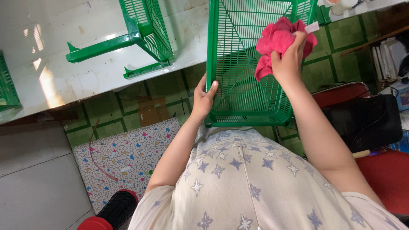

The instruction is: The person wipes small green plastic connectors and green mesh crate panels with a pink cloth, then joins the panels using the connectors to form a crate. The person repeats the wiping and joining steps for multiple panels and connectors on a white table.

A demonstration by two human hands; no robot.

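Note:
A green plastic mesh basket (238,98) rests with its near end against my body and its far end on the white table (85,64). My left hand (204,96) grips the basket's left rim near the bottom corner. A crumpled pink-red cloth (277,40) is pressed against the basket's mesh on the right side, and my right hand (290,59) is closed around it.
Another green mesh basket (142,30) lies tipped on the white table, and a third one's edge (7,85) shows at the far left. A mosaic-patterned mat (123,157) lies on the green tiled floor. A red chair (383,170) with a black bag (366,121) stands at the right.

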